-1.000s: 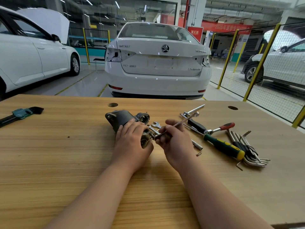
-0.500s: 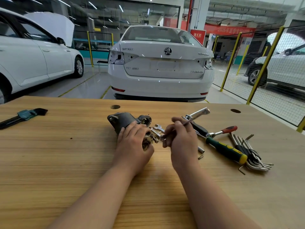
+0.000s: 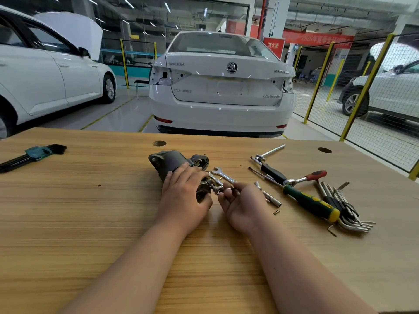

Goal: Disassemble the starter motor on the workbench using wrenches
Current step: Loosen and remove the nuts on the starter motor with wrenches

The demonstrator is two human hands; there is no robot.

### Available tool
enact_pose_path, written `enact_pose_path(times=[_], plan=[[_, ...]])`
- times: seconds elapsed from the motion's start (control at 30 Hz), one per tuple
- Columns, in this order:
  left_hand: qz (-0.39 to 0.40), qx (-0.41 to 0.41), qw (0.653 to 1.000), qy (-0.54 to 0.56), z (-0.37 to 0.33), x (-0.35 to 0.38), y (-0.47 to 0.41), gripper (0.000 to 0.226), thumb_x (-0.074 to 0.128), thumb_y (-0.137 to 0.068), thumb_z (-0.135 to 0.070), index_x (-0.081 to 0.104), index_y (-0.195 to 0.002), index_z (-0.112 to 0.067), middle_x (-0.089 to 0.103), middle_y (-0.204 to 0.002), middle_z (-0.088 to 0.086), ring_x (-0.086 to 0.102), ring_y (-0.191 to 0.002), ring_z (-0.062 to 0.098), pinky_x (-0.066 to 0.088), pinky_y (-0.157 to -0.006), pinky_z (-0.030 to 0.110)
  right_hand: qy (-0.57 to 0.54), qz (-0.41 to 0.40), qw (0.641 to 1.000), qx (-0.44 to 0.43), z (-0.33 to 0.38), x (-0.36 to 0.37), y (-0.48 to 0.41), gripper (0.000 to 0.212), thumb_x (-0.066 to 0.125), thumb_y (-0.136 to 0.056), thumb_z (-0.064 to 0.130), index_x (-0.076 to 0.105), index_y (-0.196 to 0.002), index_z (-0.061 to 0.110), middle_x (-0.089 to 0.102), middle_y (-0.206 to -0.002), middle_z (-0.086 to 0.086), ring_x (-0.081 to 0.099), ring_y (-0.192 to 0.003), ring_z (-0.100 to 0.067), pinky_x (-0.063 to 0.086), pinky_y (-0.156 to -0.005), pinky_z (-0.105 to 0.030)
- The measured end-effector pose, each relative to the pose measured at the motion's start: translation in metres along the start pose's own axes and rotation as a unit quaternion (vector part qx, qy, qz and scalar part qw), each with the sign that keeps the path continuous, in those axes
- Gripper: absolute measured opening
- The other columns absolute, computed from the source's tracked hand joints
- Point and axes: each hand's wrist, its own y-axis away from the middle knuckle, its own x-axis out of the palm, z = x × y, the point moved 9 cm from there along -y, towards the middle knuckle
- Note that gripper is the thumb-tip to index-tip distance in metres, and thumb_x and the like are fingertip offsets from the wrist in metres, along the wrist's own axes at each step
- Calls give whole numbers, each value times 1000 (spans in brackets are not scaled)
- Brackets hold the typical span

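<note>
Left hand [image 3: 183,196] gripping starter motor [image 3: 169,160], lying mid-surface [image 3: 90,223]. Right hand [image 3: 243,207], palm up, pinching small wrench [image 3: 216,184] at motor's near end. Screwdriver [image 3: 310,203], ratchet [image 3: 306,177], hex keys [image 3: 344,207] lying right. Boxed hex key set [image 3: 34,154] lying far left.

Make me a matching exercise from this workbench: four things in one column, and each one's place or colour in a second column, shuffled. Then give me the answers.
Things
1. starter motor
2. black hex key set
3. screwdriver
4. ratchet

Descriptions
A. red handle
B. far left of the workbench
C. under the left hand
D. green and yellow handle

Pairs: 1-C, 2-B, 3-D, 4-A
</note>
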Motion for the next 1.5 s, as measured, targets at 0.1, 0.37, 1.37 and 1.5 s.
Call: enact_pose_path(times=[0.1,0.37,1.37,1.5], plan=[[-4,1,1000,-2,0,-1,0,48,65,-77,-31,55,-124,-27,48,-135,-8,23,-136,11,1,-112,28,8,-1,1000,-12,2,1,1,29,38,-99,11,55,-83,-4,51,-49,-11,48,-31,-12,50,-39,-22],[-1,-2,1000,-4,0,0,-1,47,64,-78,-32,54,-124,-27,47,-136,-9,21,-137,9,0,-112,28,23,9,994,-108,14,6,-1,11,37,-99,8,47,-100,5,58,-51,-6,45,-35,-13,52,-44,-27],[8,-1,1000,8,3,2,-1,45,60,-79,-35,51,-123,-29,45,-136,-12,18,-136,7,2,-114,30,61,18,996,-64,12,1,-1,22,46,-98,21,56,-82,11,58,-52,0,44,-35,-8,50,-43,-20],[4,0,1000,12,2,0,0,48,62,-77,-40,53,-122,-28,46,-135,-11,21,-136,9,5,-114,32,61,4,996,-71,13,-1,-2,19,47,-99,22,57,-86,12,68,-59,-1,54,-38,-10,54,-47,-24]])
